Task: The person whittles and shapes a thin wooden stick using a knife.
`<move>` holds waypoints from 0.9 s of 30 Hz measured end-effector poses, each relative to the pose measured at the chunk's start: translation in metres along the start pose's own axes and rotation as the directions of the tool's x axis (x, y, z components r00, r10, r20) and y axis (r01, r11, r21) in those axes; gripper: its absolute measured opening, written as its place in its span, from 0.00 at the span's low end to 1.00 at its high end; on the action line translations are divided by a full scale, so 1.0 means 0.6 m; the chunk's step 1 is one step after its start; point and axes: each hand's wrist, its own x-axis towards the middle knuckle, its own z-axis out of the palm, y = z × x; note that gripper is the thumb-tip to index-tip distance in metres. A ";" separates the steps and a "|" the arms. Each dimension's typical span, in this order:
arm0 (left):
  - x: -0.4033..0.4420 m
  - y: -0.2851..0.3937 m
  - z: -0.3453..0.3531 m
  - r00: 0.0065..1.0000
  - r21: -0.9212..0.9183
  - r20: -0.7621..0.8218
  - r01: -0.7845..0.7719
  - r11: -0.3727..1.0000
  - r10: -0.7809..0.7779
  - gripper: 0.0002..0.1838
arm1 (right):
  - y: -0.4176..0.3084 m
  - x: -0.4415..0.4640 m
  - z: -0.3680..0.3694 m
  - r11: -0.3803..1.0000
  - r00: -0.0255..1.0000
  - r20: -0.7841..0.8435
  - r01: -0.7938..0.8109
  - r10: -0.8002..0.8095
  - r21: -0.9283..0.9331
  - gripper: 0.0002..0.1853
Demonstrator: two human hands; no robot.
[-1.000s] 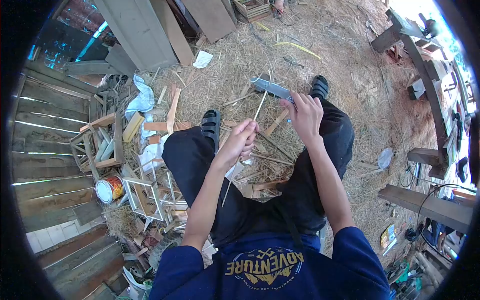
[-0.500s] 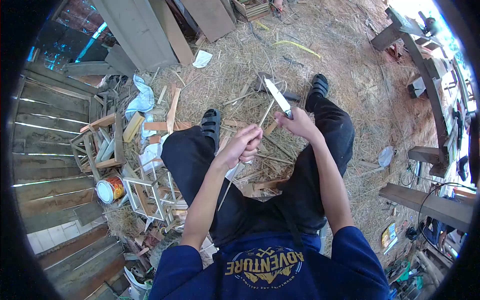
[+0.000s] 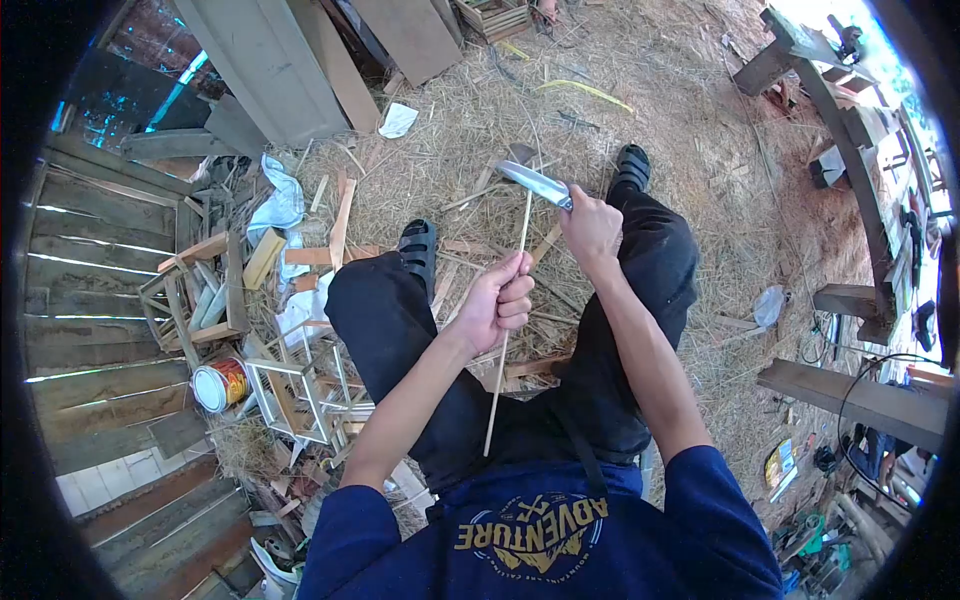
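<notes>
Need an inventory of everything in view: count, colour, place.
Knife: 1, silver, in right hand
Stick: 1, pale, in left hand
Straw: many, tan, over the ground
Wood offcuts: several, tan, left of centre
Large boards: several, grey and brown, top left
Plank wall: 1, grey-brown, far left
Lidded can: 1, white and orange, left
Small frame: 1, white, beside can
Cloth: 1, blue-white, left
Scrap: 1, white, upper left of centre
Strip: 1, yellow, top centre
Slatted crate: 1, brown, top edge
Workbench: 1, grey-brown, upper right
Bag: 1, whitish, right
Edge clutter: uncountable, mixed, lower corners
Sandals: 2, black, worn
Trousers: 1 pair, black, worn
T-shirt: 1, navy with gold print, worn
Hands: 2, bare, centre
</notes>
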 end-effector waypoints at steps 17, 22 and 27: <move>0.023 0.016 -0.015 0.913 0.502 -0.216 -0.199 0.841 0.345 0.12 | -0.002 0.012 0.025 0.638 0.985 0.089 -0.166 0.151 0.752 0.20; 0.025 0.006 -0.015 0.920 0.567 -0.269 -0.089 0.819 0.286 0.13 | -0.022 0.013 -0.032 0.123 0.923 0.336 -0.361 0.185 0.924 0.13; 0.024 0.001 -0.009 0.923 0.601 -0.271 -0.058 0.797 0.272 0.14 | -0.013 0.017 -0.014 0.198 0.923 0.342 -0.374 0.176 0.906 0.12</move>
